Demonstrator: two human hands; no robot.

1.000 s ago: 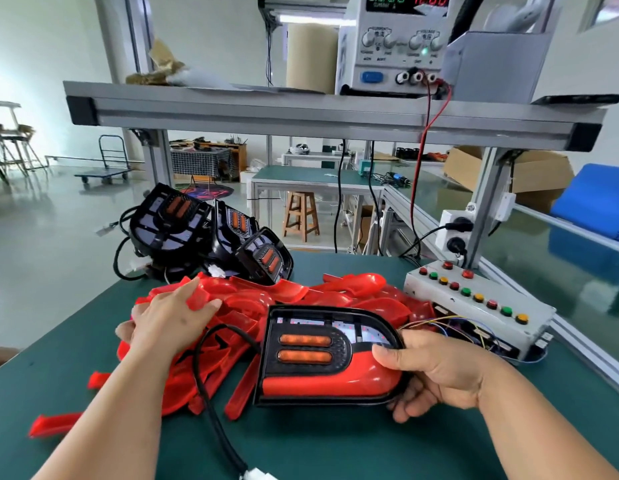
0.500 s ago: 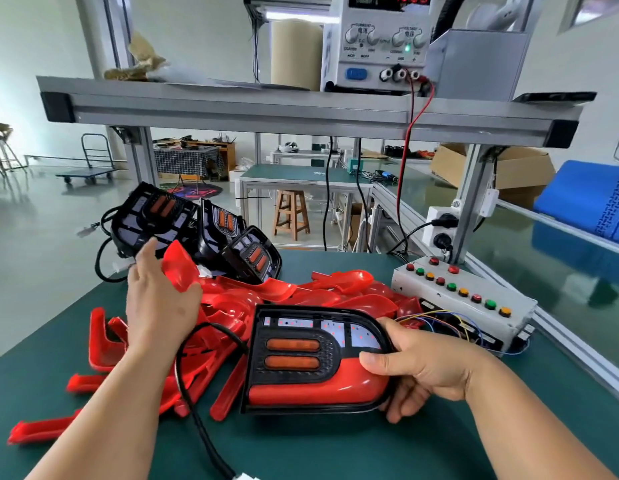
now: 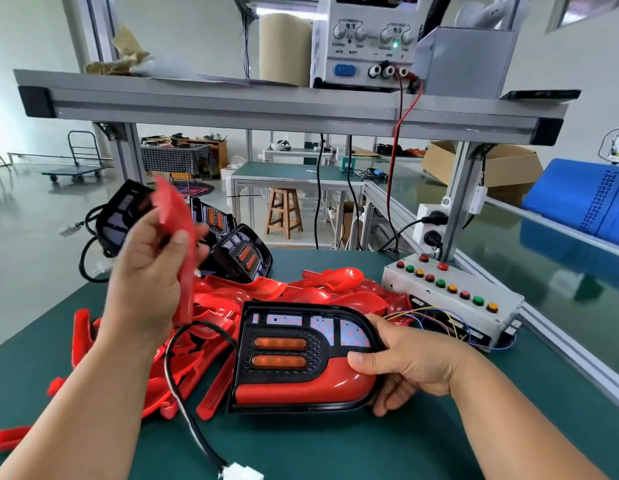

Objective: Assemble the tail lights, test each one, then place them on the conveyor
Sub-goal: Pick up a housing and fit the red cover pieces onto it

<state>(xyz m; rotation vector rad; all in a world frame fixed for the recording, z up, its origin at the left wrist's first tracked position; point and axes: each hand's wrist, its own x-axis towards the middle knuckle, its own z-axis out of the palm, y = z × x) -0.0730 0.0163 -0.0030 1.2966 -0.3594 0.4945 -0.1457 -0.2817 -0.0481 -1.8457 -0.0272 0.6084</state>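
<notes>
Holding the tail light [image 3: 301, 358] flat on the green bench near its front edge with the right hand [image 3: 412, 368], thumb pressing on the red lower lens, fingers curling under the right end of the rim. Lifting a loose red lens [image 3: 176, 230] well clear of the pile of red lenses [image 3: 318, 292] with the left hand [image 3: 145, 282], pinching it between thumb and curled fingers; a second ago only pressing palm-down into that pile. Probably meaning one cover chosen and heading for the bare white upper section, with testing at the button box [image 3: 453, 299] and placing on the conveyor not yet begun. Blurring the raised lens with motion, so hiding its shape and facing. Concealing most of the right fingers beneath the housing. Cropping the white connector [image 3: 242, 472] of the black cable [image 3: 183, 393] at the bottom edge.
</notes>
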